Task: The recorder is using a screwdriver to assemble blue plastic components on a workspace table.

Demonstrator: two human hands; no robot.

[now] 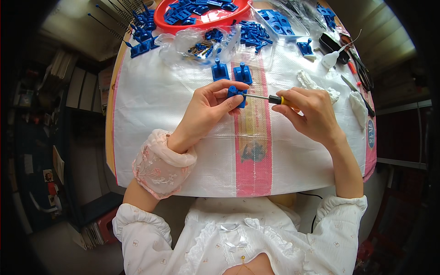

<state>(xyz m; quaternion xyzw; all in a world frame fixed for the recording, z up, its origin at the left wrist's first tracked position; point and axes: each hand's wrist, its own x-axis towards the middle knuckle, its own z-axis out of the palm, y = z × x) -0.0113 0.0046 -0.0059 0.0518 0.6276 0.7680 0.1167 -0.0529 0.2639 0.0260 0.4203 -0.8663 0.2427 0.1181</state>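
Between the thumb and fingers of my left hand is a small blue plastic part with a rounded post on it. My right hand is closed round the black and yellow handle of a screwdriver. The screwdriver lies nearly level, its metal shaft pointing left, and its tip meets the blue part; my left fingers partly cover the spot. Just beyond my hands stand two similar blue pieces, one on the left and one on the right, each a square base with an upright post.
Small blue parts and brass-coloured pieces fill a clear plastic bag. Behind it sit a red basin and a clear tray of blue parts. Blue pieces with springs stand far left. Scissors, a knife and a white squeeze bottle lie right.
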